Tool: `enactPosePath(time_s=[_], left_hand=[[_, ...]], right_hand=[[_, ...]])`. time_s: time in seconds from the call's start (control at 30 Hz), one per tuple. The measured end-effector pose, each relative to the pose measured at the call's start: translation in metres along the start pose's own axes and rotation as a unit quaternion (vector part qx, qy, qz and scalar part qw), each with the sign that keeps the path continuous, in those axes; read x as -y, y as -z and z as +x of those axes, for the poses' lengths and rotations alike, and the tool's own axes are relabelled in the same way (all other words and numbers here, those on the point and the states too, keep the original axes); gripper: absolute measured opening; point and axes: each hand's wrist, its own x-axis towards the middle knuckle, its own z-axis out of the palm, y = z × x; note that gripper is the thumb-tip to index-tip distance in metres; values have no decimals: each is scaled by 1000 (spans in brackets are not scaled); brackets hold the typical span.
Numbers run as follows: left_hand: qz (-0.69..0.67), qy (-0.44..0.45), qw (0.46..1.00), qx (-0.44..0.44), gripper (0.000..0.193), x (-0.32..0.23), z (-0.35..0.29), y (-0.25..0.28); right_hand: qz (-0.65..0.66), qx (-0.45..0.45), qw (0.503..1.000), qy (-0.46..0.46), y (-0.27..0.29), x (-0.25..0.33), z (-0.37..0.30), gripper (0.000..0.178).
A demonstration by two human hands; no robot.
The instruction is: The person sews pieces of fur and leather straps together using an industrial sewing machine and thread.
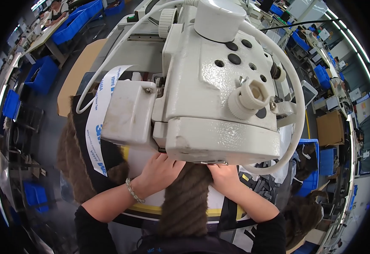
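Head view, and it's the sewing machine (223, 131) that fills the middle, glossy white enamel with a pebbled sheen, boxy and round-cornered. Under it sits a pale tabletop (214, 201), its curved near edge banded in yellow tape (147, 208). Over on the left, a big brown fur piece (72, 156) droops in soft, shaggy folds with a flat black panel along it. And centre stage, the ribbed fur strip (185, 207): plush, brown, grooved on the slant, running from the near side with its far end tucked beneath the machine's front. To the right, a blue bin (308, 186) of smooth plastic holds dark material. Now the hands, apart, one each side of that strip! Left hand (161, 169) angles in from the left, right hand (223, 174) from the right, both at the strip's edges; the machine hides the fingertips, so whether they pinch it, I can't tell. Left of the machine hangs a curling white paper strip (94, 131), printed in blue. Beside the right forearm, black flat pieces (261, 186) lie heaped. Smallest of all, a beaded bracelet (133, 191) circles the left wrist.
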Motion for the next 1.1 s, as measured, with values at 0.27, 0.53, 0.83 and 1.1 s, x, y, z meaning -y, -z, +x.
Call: enactPosePath(time_s=[0.27,0.53,0.83,1.1], left_hand=[[-10,-55,998,-2,6,4,3,3],[9,-66,998,-9,5,3,7,7],[20,-66,998,-6,6,2,4,4],[-3,-70,997,24,5,4,2,6]], right_hand=[[-73,-50,995,49,7,9,8,33],[-85,-76,990,88,9,6,11,29],[-71,-89,990,81,6,4,9,25],[-37,-92,992,79,9,2,12,25]])
